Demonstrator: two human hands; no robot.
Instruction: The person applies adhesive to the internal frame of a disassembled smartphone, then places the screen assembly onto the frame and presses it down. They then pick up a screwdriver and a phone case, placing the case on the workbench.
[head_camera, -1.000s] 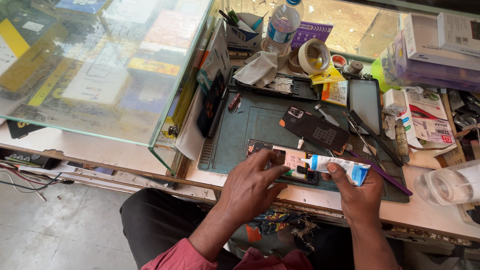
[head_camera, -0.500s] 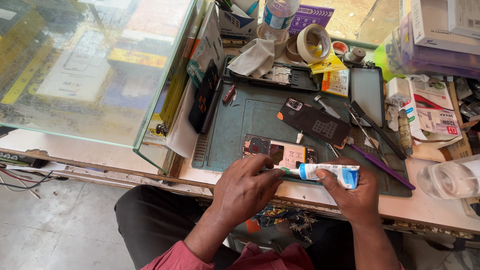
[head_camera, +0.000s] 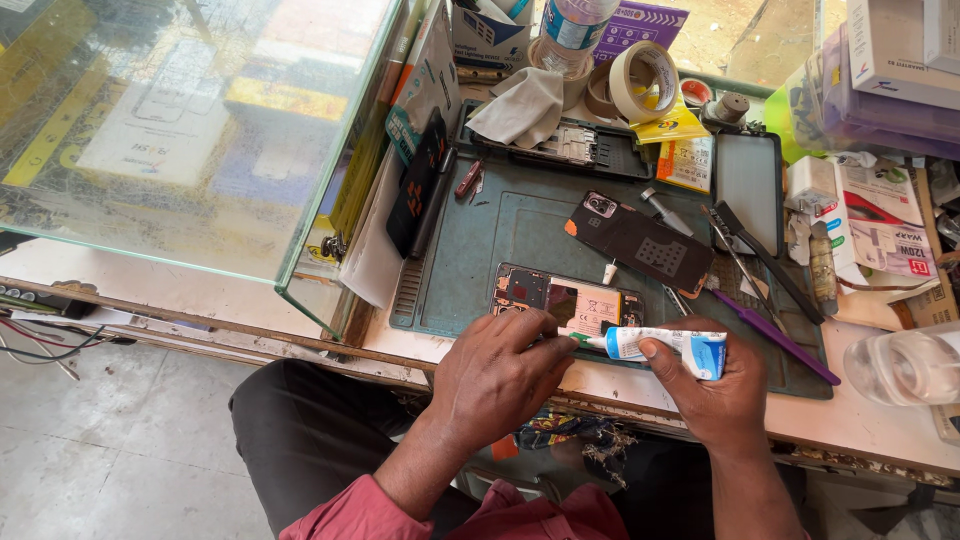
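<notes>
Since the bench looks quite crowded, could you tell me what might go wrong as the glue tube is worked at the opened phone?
1. The right hand squeezes the glue tube while the left hand pinches its nozzle; glue could spurt onto the opened phone.
2. The phone lies at the mat's near edge, so a push might slide it off.
3. The small white cap beside it could get knocked away.

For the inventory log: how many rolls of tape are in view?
2. A large cream tape roll stands at the back of the bench beside the water bottle; a smaller brown roll sits partly behind it. Others may be hidden.
</notes>
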